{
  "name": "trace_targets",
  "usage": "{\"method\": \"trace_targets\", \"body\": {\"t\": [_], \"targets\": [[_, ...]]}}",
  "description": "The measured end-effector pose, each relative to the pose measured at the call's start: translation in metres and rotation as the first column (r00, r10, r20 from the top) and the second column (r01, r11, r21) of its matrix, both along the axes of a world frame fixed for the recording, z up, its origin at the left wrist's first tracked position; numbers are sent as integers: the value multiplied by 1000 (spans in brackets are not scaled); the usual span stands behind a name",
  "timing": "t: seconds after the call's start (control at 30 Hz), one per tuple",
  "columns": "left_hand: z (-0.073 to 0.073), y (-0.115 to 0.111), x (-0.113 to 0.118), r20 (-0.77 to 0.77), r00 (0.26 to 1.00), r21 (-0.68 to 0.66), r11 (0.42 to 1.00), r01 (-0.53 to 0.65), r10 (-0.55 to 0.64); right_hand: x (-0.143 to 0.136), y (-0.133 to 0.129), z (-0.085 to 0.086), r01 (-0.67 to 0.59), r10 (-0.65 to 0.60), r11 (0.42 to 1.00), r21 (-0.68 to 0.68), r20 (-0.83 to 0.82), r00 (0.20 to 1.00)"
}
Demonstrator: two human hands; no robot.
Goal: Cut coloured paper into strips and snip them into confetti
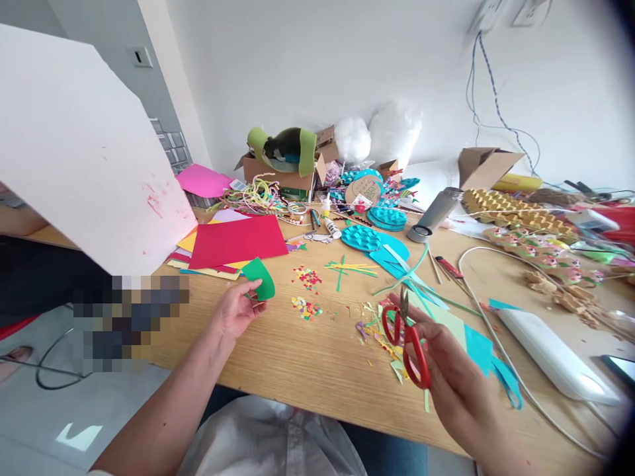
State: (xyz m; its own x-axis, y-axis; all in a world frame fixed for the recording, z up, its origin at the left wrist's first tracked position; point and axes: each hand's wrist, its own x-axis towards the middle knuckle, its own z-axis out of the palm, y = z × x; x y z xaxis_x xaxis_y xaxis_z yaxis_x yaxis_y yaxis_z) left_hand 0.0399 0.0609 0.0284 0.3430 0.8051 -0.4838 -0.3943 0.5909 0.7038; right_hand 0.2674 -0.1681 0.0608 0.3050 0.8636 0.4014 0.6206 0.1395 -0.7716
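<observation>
Left hand (237,311) pinches green paper piece (260,277) above counter (317,357). Right hand (449,370) grips red scissors (407,340), blades shut, pointing up. Paper lies left of scissors, well apart.

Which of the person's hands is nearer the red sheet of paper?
Left. The left hand, holding a green paper piece, is just below the red sheet; the right hand is far off.

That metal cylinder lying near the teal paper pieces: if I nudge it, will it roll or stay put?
The metal cylinder lies on its side on the flat table, so it would probably roll. Its smooth, shiny wall likely feels slippery. It looks rigid, unlike the paper scraps.
</observation>
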Motion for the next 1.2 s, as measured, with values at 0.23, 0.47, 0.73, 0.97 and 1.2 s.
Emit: {"method": "trace_targets", "body": {"t": [0.23,0.47,0.73,0.97,1.2], "targets": [[-7,-2,-4,-5,996,-47,995,-90,90,-1,17,-4,-173,158,985,3,-415,896],[6,-13,27,12,999,112,993,-44,42,-4,43,8,-200,172,980,17,-586,792],[7,-18,77,9,996,325,942,84,-92,3,72,17,-312,288,944,107,-726,624],[17,-22,100,-66,987,372,915,158,-144,18,91,12,-184,262,963,199,-858,442],[21,-18,113,-65,977,424,880,212,-204,32,107,-5,-155,182,979,131,-906,383]]}}
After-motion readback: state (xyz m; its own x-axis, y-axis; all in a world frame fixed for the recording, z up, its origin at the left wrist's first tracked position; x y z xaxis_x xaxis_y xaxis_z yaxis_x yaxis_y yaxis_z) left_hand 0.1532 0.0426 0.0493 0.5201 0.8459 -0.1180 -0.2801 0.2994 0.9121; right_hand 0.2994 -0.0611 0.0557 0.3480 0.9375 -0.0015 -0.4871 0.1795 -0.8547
